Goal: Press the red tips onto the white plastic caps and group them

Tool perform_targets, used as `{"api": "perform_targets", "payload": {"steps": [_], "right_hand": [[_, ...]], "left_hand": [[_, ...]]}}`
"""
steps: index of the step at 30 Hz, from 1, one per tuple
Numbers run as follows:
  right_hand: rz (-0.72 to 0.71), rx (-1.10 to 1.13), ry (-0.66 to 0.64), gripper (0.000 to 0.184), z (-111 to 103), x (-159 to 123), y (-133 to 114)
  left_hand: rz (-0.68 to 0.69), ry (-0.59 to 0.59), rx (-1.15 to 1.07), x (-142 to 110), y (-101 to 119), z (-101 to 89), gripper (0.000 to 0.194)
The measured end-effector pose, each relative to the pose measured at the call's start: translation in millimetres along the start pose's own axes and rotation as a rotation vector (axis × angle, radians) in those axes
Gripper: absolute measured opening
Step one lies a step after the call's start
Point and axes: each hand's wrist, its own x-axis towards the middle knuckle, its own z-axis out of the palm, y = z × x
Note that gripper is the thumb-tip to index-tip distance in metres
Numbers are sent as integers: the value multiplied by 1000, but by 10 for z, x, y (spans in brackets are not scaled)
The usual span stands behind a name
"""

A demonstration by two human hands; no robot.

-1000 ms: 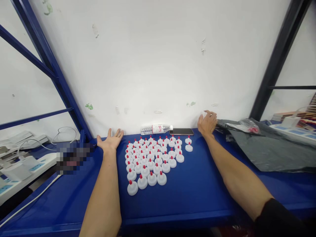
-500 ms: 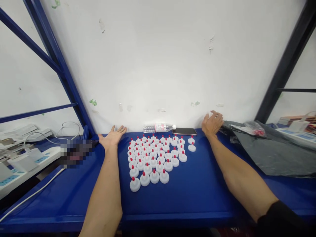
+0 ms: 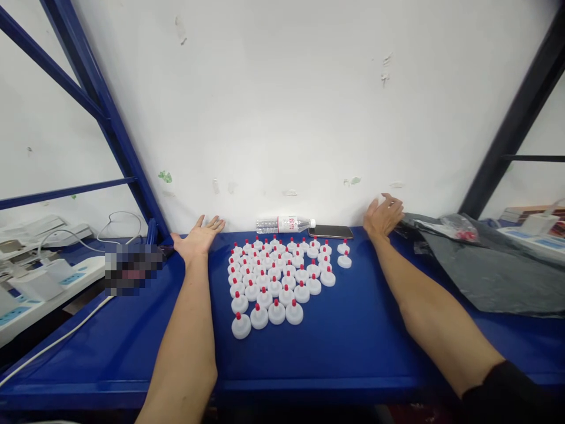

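Note:
Several white caps with red tips (image 3: 278, 277) stand in rows on the blue shelf (image 3: 353, 341). My left hand (image 3: 197, 240) rests palm up at the back left of the rows, fingers stretched, holding nothing. My right hand (image 3: 383, 215) hovers at the back right by the wall, fingers loosely curled downward and apart, next to the edge of a grey plastic bag (image 3: 477, 265). Nothing shows in it. A water bottle (image 3: 286, 224) lies on its side against the wall beside a dark phone (image 3: 331, 231).
A small clear bag with red pieces (image 3: 457, 228) lies on the grey bag. White power strips and cables (image 3: 39, 277) sit at the left, another strip (image 3: 536, 232) at the far right. Blue and dark frame posts rise on both sides.
The view has shifted slightly; both hands stay nearly where they were, the right one a little closer to the grey bag.

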Motion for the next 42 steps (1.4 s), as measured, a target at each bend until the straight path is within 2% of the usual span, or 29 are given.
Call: {"api": "perform_targets", "payload": {"steps": [9,15,20,27,32,37,42], "right_hand": [[-60,48,5,35,4,13,11],[-69,70,6,34,30,23,22],[-70,79,-4,34,43,29,35],[-62,75,-9,33,64,40,47],[-52,71,16,31,99,58,64],[-11,99,53,23,136,107,84],[75,199,-7,22,113,129,61]], "left_hand": [[25,-58,-65,9,-14,56,102],[48,-180,-49,56,-19,28,100],[71,-287,-14,61,-34,51,90],[86,-342,27,48,-43,99,82],[82,-338,29,89,-29,80,76],[93,-281,20,155,0,46,65],[85,-211,-86,283,43,-41,46]]}}
